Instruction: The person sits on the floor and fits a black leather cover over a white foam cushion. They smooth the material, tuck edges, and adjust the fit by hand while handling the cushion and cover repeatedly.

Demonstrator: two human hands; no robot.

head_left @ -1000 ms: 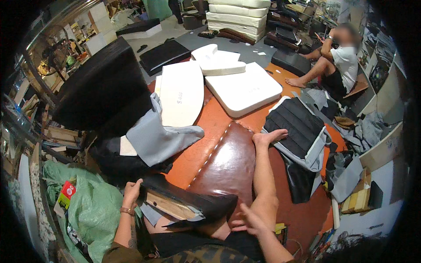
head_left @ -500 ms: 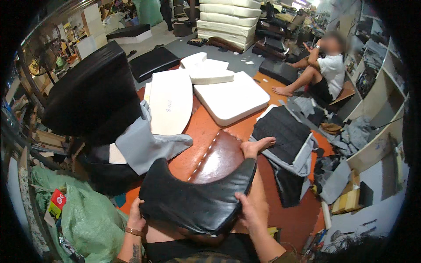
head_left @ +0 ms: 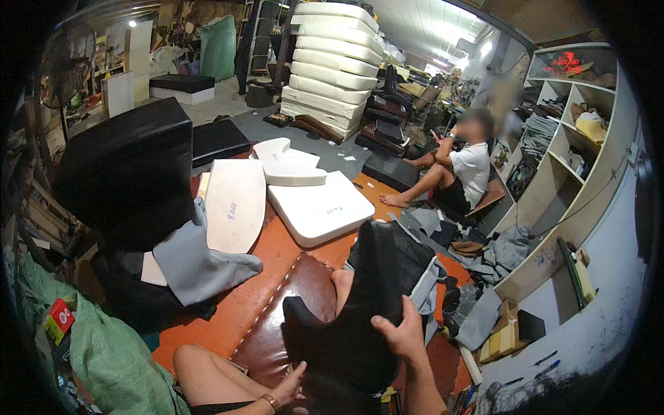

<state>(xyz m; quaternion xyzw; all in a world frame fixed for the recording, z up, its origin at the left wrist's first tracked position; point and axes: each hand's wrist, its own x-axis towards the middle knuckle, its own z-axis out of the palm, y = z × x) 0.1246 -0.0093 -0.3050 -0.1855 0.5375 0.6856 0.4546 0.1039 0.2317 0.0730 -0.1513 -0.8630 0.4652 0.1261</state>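
My right hand point(head_left: 401, 335) grips the upper edge of a black leather seat cover point(head_left: 360, 311), which it holds up in front of me. My left hand point(head_left: 290, 387) is under the cover's lower left part, fingers touching it. The cover hangs over a dark brown leather panel with white stitching point(head_left: 283, 311) that lies on the orange floor point(head_left: 228, 304). My bare knee point(head_left: 200, 366) and a foot point(head_left: 340, 283) show beside the panel.
White foam pads point(head_left: 318, 207) and a flat white board point(head_left: 235, 204) lie ahead. A black seat cushion point(head_left: 128, 166) with a grey fabric piece point(head_left: 200, 266) stands left. A green sack point(head_left: 111, 360) is at lower left. A person point(head_left: 456, 173) sits near wall shelves point(head_left: 553, 180).
The black cover has been lifted and turned upright toward the right. My right hand went from the brown panel's edge to the cover's top, and the view has tilted up.
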